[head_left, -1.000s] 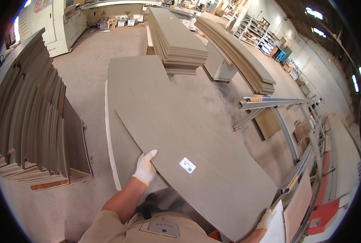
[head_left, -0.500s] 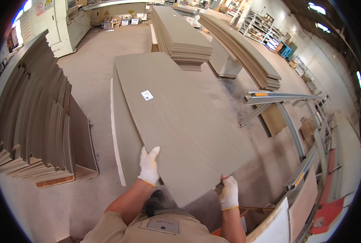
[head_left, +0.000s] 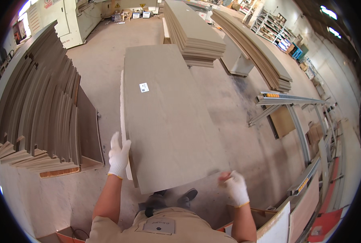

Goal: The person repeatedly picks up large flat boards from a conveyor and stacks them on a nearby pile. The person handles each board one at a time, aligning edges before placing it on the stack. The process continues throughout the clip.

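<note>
A large grey-brown flat panel (head_left: 168, 117) with a small white label (head_left: 144, 87) lies in front of me, atop another board whose pale edge (head_left: 123, 109) shows along its left side. At the panel's left edge is my left hand (head_left: 119, 156), in a white glove, fingers stretched out and the thumb apart, close against the edge. My right hand (head_left: 235, 188), also gloved with bare fingertips showing, is just off the near right corner. Its fingers are curled in, and no object shows in them. What supports the panel is hidden beneath it.
Many upright panels (head_left: 38, 101) lean in a row at left. Stacks of boards (head_left: 194, 32) and long boards (head_left: 253, 48) stand beyond. A metal roller frame (head_left: 290, 98) runs along the right, with board pieces (head_left: 273, 222) near my right arm. Machinery (head_left: 59, 24) stands far left.
The panel has turned and now lines up with the board beneath. My right hand has come off its corner with fingers curled. My left hand has moved left to the panel's outer edge.
</note>
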Demonstrator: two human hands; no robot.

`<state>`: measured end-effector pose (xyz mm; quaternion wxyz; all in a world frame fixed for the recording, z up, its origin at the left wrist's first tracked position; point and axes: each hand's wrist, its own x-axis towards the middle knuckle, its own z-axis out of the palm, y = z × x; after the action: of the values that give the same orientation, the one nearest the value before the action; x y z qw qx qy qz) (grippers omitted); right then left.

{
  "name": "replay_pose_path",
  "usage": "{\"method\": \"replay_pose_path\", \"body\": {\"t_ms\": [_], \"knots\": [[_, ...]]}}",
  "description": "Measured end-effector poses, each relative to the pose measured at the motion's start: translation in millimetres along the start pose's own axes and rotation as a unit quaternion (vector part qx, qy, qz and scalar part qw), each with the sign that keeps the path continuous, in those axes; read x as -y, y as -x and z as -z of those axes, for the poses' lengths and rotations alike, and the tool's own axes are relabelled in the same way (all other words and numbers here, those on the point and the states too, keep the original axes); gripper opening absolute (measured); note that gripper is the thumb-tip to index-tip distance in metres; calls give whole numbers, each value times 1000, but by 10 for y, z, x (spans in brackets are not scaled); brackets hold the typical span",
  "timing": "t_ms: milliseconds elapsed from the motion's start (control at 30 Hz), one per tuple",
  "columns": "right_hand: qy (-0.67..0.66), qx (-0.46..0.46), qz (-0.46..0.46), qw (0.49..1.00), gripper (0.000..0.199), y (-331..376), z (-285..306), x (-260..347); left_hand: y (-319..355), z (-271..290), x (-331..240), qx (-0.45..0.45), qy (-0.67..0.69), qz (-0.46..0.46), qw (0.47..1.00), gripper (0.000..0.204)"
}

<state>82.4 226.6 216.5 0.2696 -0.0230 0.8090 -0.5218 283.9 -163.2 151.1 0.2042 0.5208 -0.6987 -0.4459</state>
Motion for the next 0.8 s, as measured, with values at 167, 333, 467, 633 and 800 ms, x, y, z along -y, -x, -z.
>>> {"method": "replay_pose_path", "body": {"t_ms": [167, 333, 467, 633, 800], "knots": [[44, -131, 51, 989, 40, -1161, 239, -538, 339, -288, 331, 80, -34, 90, 992, 86], [-170, 16, -23, 985, 53, -1705, -1, -956, 230, -307, 545, 131, 189, 80, 970, 83], [-186, 38, -73, 979, 63, -1601, -114, -871, 273, -406, 687, 163, 481, 141, 850, 72], [-158, 84, -100, 979, 68, -1543, 14, -701, 362, -459, 659, 102, 384, 54, 916, 75], [-158, -11, -148, 976, 40, -1484, 12, -515, 455, -458, 649, 88, 262, 43, 960, 87]]}}
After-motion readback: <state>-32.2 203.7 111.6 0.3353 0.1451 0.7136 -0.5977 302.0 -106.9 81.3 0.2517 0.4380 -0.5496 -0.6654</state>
